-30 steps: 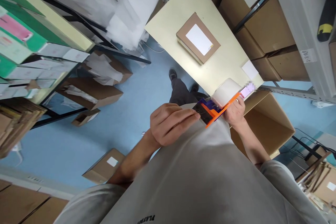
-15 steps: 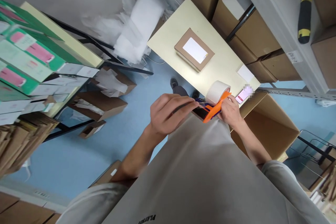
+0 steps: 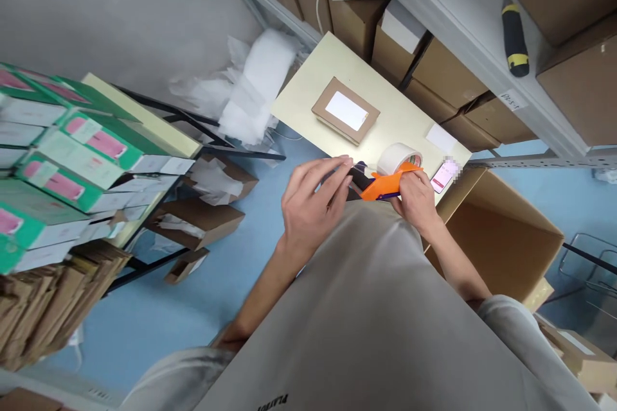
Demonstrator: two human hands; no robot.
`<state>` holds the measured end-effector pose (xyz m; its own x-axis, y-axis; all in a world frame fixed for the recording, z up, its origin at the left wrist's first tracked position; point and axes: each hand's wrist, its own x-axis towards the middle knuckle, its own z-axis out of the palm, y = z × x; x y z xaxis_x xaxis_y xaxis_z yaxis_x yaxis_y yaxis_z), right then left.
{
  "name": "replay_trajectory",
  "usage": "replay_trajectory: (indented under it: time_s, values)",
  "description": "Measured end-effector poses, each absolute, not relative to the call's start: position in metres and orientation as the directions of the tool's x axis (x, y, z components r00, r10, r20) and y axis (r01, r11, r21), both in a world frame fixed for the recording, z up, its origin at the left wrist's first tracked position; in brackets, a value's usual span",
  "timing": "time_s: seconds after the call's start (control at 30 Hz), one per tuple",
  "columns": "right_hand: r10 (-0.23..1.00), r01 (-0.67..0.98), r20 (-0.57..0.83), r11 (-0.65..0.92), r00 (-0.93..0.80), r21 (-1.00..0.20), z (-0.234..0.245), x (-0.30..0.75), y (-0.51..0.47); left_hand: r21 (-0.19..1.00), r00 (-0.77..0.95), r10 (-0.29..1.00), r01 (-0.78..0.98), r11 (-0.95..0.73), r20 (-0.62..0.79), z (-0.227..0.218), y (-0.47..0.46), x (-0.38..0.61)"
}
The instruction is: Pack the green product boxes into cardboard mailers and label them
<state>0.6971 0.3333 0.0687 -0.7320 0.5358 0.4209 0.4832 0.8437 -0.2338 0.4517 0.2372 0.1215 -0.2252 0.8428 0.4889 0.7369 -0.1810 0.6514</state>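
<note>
Together, two hands on one orange tape dispenser (image 3: 385, 185): right grip (image 3: 415, 200) clasping it, left grip (image 3: 311, 205) spread.

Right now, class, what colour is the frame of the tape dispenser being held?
Orange; the tape dispenser shows best in the head view, held by the right hand, carrying a white roll.

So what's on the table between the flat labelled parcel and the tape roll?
Nothing: in the head view, bare cream table runs from the parcel to the tape roll in the orange dispenser.
</note>
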Motion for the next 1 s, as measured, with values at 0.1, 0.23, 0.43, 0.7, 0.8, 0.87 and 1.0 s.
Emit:
replay_trajectory:
  time_s: [0.1,0.23,0.43,0.7,0.8,0.87,1.0]
  values:
    - [0.573,0.509,0.385,0.819,-0.723,-0.263,0.068,0.695,0.333,0.700,-0.317,0.828,0.704,-0.122,0.463,0.126,0.235,0.453]
    - [0.571,0.478,0.399,0.820,-0.718,-0.315,0.075,0.696,0.336,0.896,-0.497,0.846,0.440,0.055,0.193,0.129,0.243,0.439]
    - [0.505,0.295,0.333,0.805,-0.796,-0.515,0.089,0.694,0.333,0.878,-0.018,0.911,-0.276,0.391,-0.411,0.115,0.283,0.426]
    - [0.387,0.230,0.398,0.892,-0.832,-0.388,0.084,0.688,0.326,0.688,0.235,0.838,-0.485,0.540,-0.492,0.116,0.293,0.440]
    - [0.327,0.232,0.385,0.934,-0.863,-0.273,0.082,0.687,0.324,0.673,0.243,0.820,-0.475,0.567,-0.519,0.121,0.293,0.440]
    - [0.296,0.223,0.373,0.948,-0.879,-0.227,0.080,0.687,0.322,0.678,0.232,0.816,-0.464,0.571,-0.529,0.122,0.296,0.441]
    - [0.279,0.205,0.346,0.950,-0.896,-0.235,0.077,0.689,0.322,0.654,0.189,0.801,-0.486,0.579,-0.568,0.118,0.302,0.445]
